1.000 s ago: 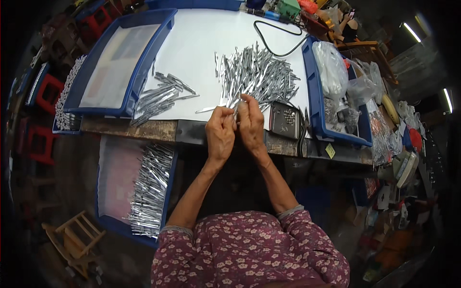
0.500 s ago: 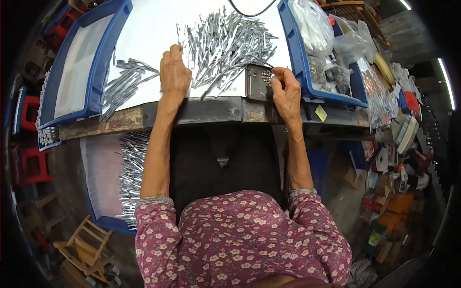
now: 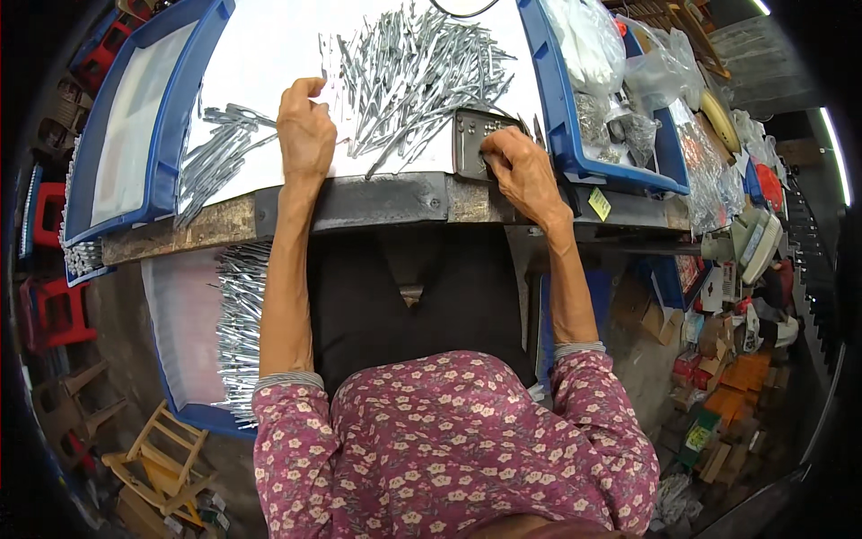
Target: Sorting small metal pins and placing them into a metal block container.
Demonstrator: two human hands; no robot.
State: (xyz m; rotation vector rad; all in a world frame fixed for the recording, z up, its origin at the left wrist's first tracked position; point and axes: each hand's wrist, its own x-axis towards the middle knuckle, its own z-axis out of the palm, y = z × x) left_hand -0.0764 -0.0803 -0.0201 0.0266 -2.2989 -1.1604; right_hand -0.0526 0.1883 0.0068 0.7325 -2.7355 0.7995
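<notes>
My left hand (image 3: 306, 135) is above the white tabletop, its fingers curled together. Whatever may be in them is too small or hidden to make out. Just beyond its fingertips a thin metal strip (image 3: 322, 56) stands apart from a large pile of slim silver metal parts (image 3: 422, 76). My right hand (image 3: 528, 175) reaches over a small dark metal tray (image 3: 470, 162), with thumb and fingers pinched together inside it. Small round metal pieces (image 3: 474, 128) lie in that tray, partly covered by the hand. What the right fingertips grip is hidden.
To the left lies a smaller heap of metal parts (image 3: 224, 148), beside a blue bin (image 3: 162, 117). A blue tray (image 3: 620, 177) with plastic bags stands at right. Below the table edge (image 3: 359, 203) sits another bin full of metal parts (image 3: 242, 332). A wooden stool (image 3: 166, 458) stands lower left.
My right hand has moved from the small tray's right edge to inside it, its fingertips now lower. My left hand has shifted slightly left, away from the large pile.
</notes>
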